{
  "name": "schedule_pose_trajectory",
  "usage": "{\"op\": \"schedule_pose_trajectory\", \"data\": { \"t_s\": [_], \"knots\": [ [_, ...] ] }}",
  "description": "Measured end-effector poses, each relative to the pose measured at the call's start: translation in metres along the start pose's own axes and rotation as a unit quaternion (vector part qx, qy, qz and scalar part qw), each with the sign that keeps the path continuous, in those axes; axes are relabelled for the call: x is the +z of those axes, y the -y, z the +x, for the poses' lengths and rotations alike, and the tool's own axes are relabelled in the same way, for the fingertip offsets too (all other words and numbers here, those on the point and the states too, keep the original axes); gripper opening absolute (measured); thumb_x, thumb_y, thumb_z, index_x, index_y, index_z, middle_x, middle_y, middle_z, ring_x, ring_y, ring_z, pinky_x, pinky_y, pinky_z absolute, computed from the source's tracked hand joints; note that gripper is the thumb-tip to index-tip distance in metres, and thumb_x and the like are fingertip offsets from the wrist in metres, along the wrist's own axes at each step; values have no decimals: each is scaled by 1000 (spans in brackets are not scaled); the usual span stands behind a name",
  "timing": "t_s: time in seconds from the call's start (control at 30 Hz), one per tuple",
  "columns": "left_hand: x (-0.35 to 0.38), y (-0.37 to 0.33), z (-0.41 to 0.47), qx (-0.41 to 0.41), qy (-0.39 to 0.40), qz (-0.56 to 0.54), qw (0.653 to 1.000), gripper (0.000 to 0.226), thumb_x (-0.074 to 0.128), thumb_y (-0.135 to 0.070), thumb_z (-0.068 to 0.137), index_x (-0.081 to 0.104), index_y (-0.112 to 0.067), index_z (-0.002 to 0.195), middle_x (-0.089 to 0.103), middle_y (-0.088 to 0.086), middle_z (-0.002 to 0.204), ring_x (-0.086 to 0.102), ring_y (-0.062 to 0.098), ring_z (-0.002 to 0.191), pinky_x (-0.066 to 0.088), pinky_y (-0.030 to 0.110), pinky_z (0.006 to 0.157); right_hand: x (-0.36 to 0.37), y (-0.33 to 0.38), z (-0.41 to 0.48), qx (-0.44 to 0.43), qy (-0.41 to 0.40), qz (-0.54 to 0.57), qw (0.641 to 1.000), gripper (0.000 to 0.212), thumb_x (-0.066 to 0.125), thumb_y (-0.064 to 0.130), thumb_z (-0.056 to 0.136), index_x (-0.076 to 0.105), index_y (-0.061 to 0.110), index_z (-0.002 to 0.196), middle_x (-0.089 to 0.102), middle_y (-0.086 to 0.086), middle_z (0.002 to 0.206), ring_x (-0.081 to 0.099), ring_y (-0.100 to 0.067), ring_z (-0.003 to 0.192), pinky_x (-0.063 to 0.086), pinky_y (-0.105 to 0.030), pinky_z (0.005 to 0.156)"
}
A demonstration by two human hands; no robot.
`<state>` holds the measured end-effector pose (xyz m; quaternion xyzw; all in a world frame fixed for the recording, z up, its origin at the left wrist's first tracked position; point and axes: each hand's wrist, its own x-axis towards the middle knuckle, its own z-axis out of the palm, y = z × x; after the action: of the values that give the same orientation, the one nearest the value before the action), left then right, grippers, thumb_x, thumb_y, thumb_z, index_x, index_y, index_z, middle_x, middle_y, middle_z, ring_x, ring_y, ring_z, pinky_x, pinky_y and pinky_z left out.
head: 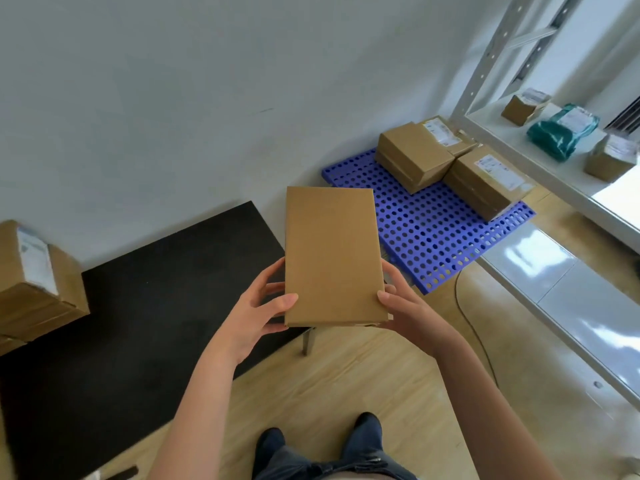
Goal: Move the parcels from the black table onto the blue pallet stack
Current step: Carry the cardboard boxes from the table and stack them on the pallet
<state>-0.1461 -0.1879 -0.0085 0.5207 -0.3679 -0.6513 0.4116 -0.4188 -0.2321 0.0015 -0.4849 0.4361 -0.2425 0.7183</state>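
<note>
I hold a plain brown cardboard parcel in the air between the black table and the blue pallet stack. My left hand grips its near left edge, and my right hand grips its near right edge. Two labelled brown parcels rest on the pallet's far side: one at the back, one to its right. Another labelled parcel stands on the table's left end, partly cut off by the frame.
A white metal shelf rack stands to the right with two small boxes and a green bag on it. A white wall runs behind table and pallet. A thin cable lies on the wooden floor. My feet are below.
</note>
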Motion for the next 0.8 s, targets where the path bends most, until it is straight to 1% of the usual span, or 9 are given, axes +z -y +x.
{"op": "schedule_pose_trajectory", "data": {
  "t_s": [0.17, 0.27, 0.4, 0.47, 0.57, 0.67, 0.73, 0.8],
  "knots": [
    [67, 7, 28, 3, -1, 3, 1000, 66, 80, -52, 56, 51, -64, 114, 59, -3, 121, 64, 15, 105, 56, 42, 84, -70, 0, -17, 0, -13, -5, 1000, 72, 70, 49, 73, 37, 55, 136, 62, -4, 124, 61, -28, 116, 46, -54, 102],
    [108, 12, 41, 6, 3, -3, 1000, 66, 81, -51, 55, 51, -64, 112, 60, -3, 122, 66, 17, 104, 56, 40, 82, -110, 0, -29, 3, -25, -10, 1000, 70, 69, 49, 72, 39, 55, 136, 61, -6, 126, 62, -28, 115, 45, -56, 103],
    [149, 19, 55, 2, 7, -8, 1000, 78, 82, -50, 54, 46, -56, 124, 58, -1, 125, 64, 19, 107, 56, 37, 79, -152, -4, -44, 3, -31, -12, 999, 68, 67, 48, 74, 39, 57, 135, 60, -6, 129, 61, -28, 116, 45, -56, 103],
    [164, 21, 60, -3, 11, -6, 1000, 79, 82, -48, 55, 46, -55, 125, 58, -1, 124, 65, 18, 106, 57, 36, 78, -168, -9, -49, 3, -34, -10, 999, 67, 66, 46, 75, 38, 56, 136, 60, -5, 129, 61, -28, 117, 45, -55, 103],
    [181, 22, 71, -15, 18, 1, 1000, 76, 81, -46, 56, 47, -56, 123, 60, -4, 123, 67, 17, 101, 56, 36, 78, -185, -14, -54, 4, -50, 2, 999, 65, 65, 44, 76, 40, 56, 135, 59, -1, 132, 60, -26, 119, 45, -54, 103],
    [194, 20, 88, -35, 21, 12, 999, 68, 80, -46, 58, 50, -57, 118, 64, -5, 118, 68, 18, 101, 56, 44, 85, -197, -15, -54, 12, -73, 7, 997, 64, 64, 49, 76, 40, 55, 135, 60, 3, 131, 60, -22, 119, 45, -54, 103],
    [201, 18, 104, -45, 24, 11, 999, 60, 80, -46, 60, 54, -58, 113, 68, -6, 113, 68, 18, 101, 57, 44, 83, -207, -14, -51, 15, -84, 3, 996, 63, 62, 53, 80, 37, 54, 137, 63, 8, 128, 61, -20, 118, 45, -54, 103],
    [207, 16, 121, -50, 25, 7, 998, 52, 81, -47, 64, 56, -58, 108, 71, -8, 106, 69, 17, 98, 58, 41, 79, -218, -12, -44, 20, -98, 4, 995, 59, 62, 51, 83, 37, 55, 136, 64, 10, 126, 62, -20, 117, 45, -54, 103]
  ]
}}
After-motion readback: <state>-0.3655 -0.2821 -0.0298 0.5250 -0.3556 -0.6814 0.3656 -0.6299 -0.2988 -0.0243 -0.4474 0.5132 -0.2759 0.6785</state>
